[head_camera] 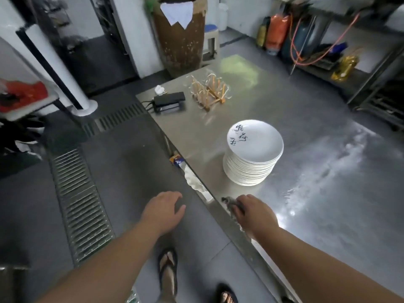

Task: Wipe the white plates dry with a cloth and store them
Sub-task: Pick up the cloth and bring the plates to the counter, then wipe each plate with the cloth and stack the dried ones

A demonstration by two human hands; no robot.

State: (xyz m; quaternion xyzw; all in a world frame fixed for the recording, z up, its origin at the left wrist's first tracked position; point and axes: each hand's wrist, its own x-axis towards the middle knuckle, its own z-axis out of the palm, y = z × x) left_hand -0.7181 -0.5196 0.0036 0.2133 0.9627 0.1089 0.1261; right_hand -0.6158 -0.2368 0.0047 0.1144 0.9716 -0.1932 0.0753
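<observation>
Floor: grey tiles, lower left.
Drain grate: metal, left edge.
Table: shiny steel, right half.
Walls: white, top.
Rack: metal, upper right.

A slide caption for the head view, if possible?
Right hand grips a grey cloth at the table edge, near stacked white plates.

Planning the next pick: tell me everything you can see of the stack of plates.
The stack of plates is a tall pile of round, glossy white plates standing on the steel table, near its left edge. The top plate faces up, with dark brush-like marks on its far left side. Nothing else touches the pile.
</observation>
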